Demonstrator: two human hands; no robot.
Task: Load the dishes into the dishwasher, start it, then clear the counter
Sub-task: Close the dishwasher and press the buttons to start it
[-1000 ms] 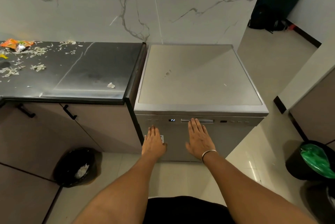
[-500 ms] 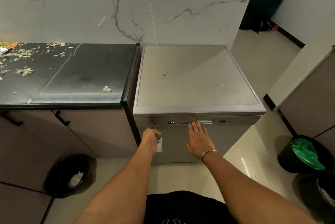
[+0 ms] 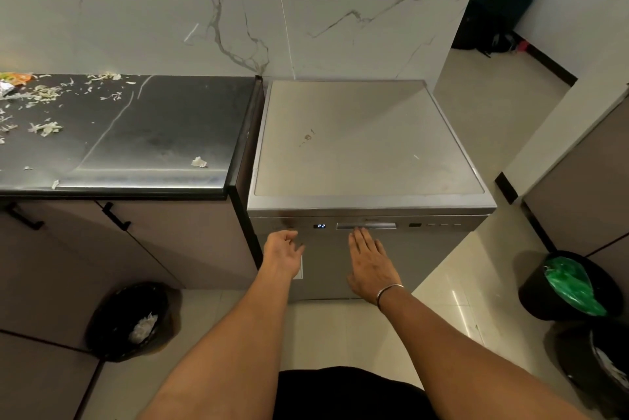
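Dishwasher: against the wall, just right of the counter. Power cord drops down the wall behind it.
Counter: food scraps over its left part, a single scrap near the front edge.
Floor: waste bin before the cabinets at left; lined bin right of the dishwasher.
Dishwasher door: left hand and right hand before it, below the control strip.

Count: one dishwasher, one counter, two hands: left hand, right hand. Floor bins, three: left bin, green-lined bin, cut-off bin. Cabinet handles, two: outer handle, inner handle.
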